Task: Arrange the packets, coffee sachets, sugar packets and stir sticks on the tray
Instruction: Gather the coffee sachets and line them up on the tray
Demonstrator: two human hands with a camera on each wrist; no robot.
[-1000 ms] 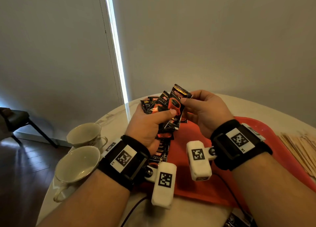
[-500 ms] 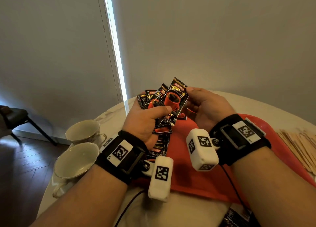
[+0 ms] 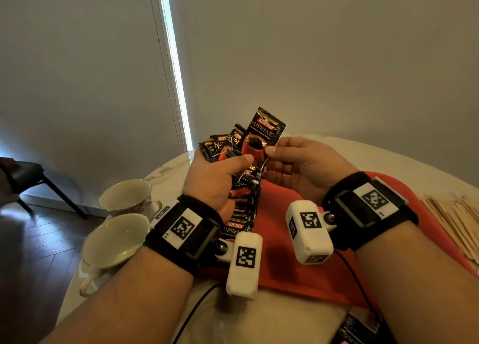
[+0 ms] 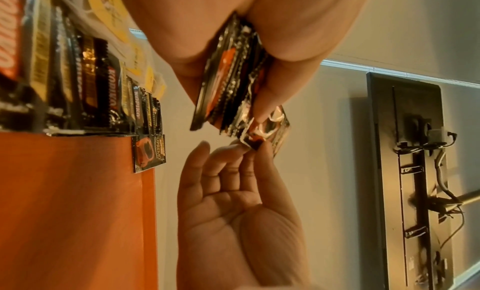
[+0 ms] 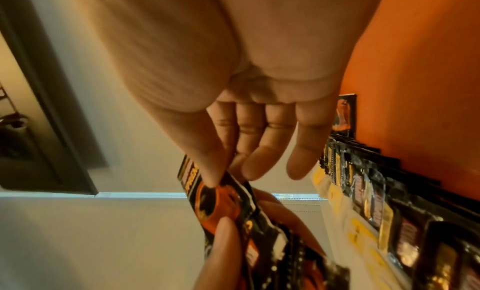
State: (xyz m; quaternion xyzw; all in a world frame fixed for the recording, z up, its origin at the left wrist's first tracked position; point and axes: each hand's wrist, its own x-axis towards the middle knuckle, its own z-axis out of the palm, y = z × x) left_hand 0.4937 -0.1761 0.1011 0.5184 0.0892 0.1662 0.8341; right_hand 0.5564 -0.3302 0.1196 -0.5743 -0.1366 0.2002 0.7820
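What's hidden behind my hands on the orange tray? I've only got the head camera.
Observer: At the far end of the overlapped row of black coffee sachets, one more black sachet lies flat, face up, at the orange plastic tray's edge.
Operator: Anything beside that row?
Observer: Pale packets with yellow print lie along it; whether on the tray, I cannot tell.
Operator: How does my right hand grip the raised sachet?
Observer: The right hand pinches the raised black sachet between thumb and forefinger; its other fingers are extended.

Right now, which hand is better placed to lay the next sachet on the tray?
Right hand: it already pinches the top sachet and hovers over the tray. The left hand grips the whole stack.
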